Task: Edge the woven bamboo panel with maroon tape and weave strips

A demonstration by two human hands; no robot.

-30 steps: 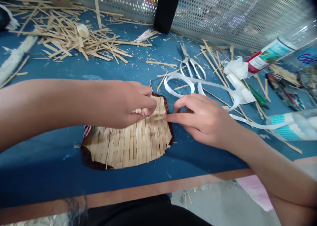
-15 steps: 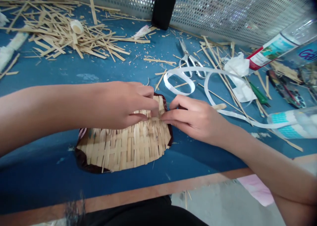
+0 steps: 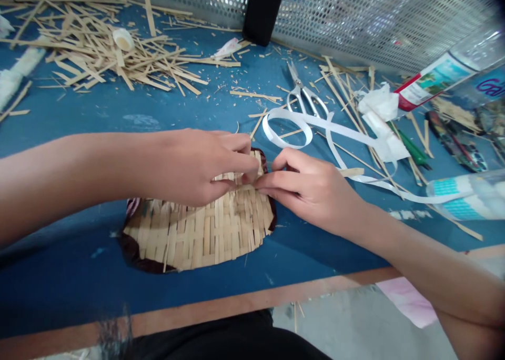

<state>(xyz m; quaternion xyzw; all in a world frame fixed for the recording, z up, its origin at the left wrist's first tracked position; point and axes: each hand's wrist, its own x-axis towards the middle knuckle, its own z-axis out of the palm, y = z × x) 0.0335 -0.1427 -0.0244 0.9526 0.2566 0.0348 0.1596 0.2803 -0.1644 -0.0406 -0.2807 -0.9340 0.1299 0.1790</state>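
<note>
A flat oval piece of woven bamboo strips (image 3: pixel 205 233) lies before me, with dark brown wrapping along parts of its rim. My left hand (image 3: pixel 209 165) reaches over its upper half, fingers bent down and pressed together on the weave; their tips are partly hidden. At the right edge my right hand (image 3: pixel 303 183) pinches a thin bamboo strip close to the left fingertips. A pale strip end (image 3: pixel 352 172) sticks out behind the right hand; whether it is the same strip I cannot tell.
Scissors (image 3: pixel 302 91) and a looped white band (image 3: pixel 286 131) lie beyond my hands. A heap of cut bamboo strips (image 3: pixel 114 55) covers the back left. On the right are a labelled plastic bottle (image 3: pixel 437 81), crumpled white tissue (image 3: pixel 379 105) and another bottle (image 3: pixel 473 197). A perforated metal panel (image 3: pixel 355 23) stands behind.
Both hands stay at the weave, the left shifted slightly right along the strip. The white band's loops have moved and twisted a little near the scissors.
</note>
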